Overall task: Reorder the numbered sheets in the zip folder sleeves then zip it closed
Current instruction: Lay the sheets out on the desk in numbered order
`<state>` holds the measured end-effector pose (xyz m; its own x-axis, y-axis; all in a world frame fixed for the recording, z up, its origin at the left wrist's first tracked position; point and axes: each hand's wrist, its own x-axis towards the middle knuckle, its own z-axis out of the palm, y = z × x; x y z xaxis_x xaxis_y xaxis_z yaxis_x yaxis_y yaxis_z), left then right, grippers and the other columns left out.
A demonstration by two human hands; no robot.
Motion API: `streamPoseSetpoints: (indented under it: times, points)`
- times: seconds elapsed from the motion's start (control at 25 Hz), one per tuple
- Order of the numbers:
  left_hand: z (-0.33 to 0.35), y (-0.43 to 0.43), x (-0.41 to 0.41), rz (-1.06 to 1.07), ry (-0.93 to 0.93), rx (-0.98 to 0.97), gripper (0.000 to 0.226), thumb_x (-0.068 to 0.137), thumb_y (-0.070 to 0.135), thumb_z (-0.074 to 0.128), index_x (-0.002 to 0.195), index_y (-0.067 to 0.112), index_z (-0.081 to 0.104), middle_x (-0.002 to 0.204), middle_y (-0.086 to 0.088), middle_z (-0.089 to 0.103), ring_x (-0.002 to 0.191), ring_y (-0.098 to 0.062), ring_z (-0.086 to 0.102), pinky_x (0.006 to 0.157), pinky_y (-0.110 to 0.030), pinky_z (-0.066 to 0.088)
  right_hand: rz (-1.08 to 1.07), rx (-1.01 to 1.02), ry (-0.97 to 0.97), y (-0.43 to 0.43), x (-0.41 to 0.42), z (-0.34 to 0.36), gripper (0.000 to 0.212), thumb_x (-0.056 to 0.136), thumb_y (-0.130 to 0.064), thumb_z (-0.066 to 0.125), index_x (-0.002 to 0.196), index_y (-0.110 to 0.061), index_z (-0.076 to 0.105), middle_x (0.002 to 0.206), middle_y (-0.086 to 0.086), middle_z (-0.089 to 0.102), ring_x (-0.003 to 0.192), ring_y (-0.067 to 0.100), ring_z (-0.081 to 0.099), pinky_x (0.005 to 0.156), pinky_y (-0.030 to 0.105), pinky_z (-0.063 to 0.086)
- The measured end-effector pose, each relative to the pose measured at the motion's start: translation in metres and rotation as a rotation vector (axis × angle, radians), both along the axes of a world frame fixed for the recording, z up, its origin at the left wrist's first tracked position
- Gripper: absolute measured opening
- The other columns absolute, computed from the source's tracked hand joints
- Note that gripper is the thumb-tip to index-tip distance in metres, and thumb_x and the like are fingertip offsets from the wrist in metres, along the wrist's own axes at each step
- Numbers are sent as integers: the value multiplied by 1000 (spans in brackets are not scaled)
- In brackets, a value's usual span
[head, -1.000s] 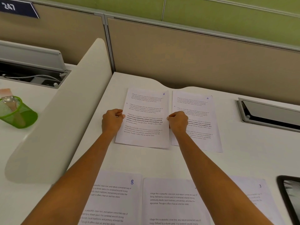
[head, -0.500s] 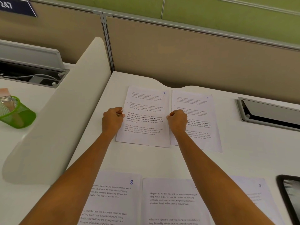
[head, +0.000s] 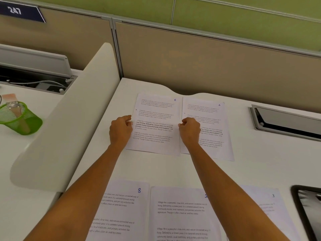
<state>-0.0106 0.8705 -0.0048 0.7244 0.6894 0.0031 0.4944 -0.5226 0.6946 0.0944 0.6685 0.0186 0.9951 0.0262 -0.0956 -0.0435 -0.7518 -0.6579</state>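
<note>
Two hands share one page. The left hand (head: 120, 129) pinches the left edge of sheet 5 (head: 156, 129) at mid-height, and the right hand (head: 189, 130) pinches its right edge, fingers curled onto the paper. The pen mark looks like a 5, though it is small.

Sheet 5 lies flat in the far row on the bench (head: 260, 167), edge to edge with sheet 4 (head: 212, 136). Nearer lie sheet 8 (head: 128, 206), a middle sheet (head: 180, 209) whose number an arm partly hides, and sheet 3 (head: 271, 206). A dark-rimmed thing (head: 311, 211) at the right may be the folder, but I cannot tell.

Such paper is likely light, limp and easily creased, and it probably slides on the smooth top. Holding both side edges should keep it taut.
</note>
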Motion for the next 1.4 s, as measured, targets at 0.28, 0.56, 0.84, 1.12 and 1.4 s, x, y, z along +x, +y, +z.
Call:
streamPoseSetpoints:
  times: [0.28, 0.56, 0.84, 1.12, 1.4]
  points:
    - [10, -55, -10, -74, -25, -4, 37, 95, 19, 60, 130, 10, 60, 127, -11, 63, 110, -30, 64, 96, -41, 50, 26, 51, -25, -34, -21, 1, 26, 93, -10, 62, 118, -3, 65, 114, 12, 68, 103, 26, 65, 80, 22, 41]
    - [23, -155, -19, -166, -42, -45, 36, 93, 22, 62, 128, 12, 62, 128, -7, 63, 115, -25, 62, 100, -38, 47, 13, 61, -41, -111, -46, 7, 23, 92, -12, 62, 113, -5, 66, 108, 10, 70, 98, 25, 65, 77, 23, 43]
    - [24, -278, -36, -279, -26, -75, 37, 94, 27, 62, 129, 17, 62, 126, -3, 65, 113, -21, 63, 99, -34, 48, -24, 60, -23, -213, -72, 14, 23, 92, -13, 62, 114, -6, 66, 107, 10, 70, 95, 25, 66, 77, 26, 48]
    - [15, -368, -52, -431, 51, -77, 41, 93, 31, 62, 132, 19, 59, 131, -3, 62, 118, -19, 59, 100, -31, 45, -93, 45, 33, -319, -91, 9, 24, 93, -13, 60, 116, -6, 66, 111, 9, 69, 97, 24, 64, 77, 24, 44]
    - [-10, -420, -80, -621, 147, 212, 63, 85, 55, 63, 137, 22, 52, 142, 2, 50, 134, -16, 39, 109, -34, 23, -155, -58, 88, -400, -124, -15, 30, 93, -17, 62, 120, -3, 64, 118, 10, 66, 104, 23, 63, 78, 23, 42]
